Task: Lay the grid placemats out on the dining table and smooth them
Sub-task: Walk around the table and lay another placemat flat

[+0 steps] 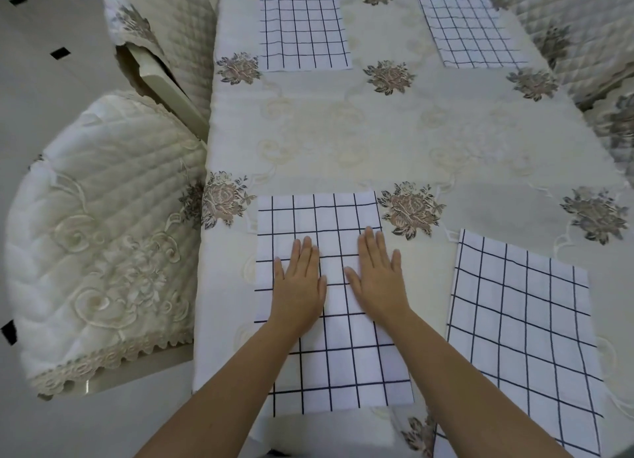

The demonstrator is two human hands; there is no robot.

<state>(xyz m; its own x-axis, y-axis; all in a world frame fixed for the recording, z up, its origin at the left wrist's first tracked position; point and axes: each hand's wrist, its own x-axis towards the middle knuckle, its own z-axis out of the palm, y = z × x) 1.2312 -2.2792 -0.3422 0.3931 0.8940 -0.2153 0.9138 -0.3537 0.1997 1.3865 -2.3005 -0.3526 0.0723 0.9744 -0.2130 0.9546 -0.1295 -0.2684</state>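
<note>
Two flat palms near the middle of the near-left placemat (329, 306), left hand (300, 282) and right hand (377, 279) side by side, neither nearer than the other; fingers (305, 251) straight and released, pressing down and gripping nothing, tips aimed at the mat's far edge; mat's long axis running away from the body, so most unsmoothed cloth probably ahead of the fingertips and out toward the side edges, with a faint fold line across just beyond them; near edge lying just short of the tabletop (377, 142) rim, part of the mat covered by both forearms, so any creases under them not visible; just to the right, a second placemat (521, 337) lying skewed, its near corner cut off by the frame; farther off, across bare embroidered cloth, a far-left placemat (305, 28) sitting fairly square and a far-right placemat (473, 28) turned a little, both top edges at or past the frame edge, hard to judge for flatness; quilted chair covers (103, 251) at left, partly out of view.
</note>
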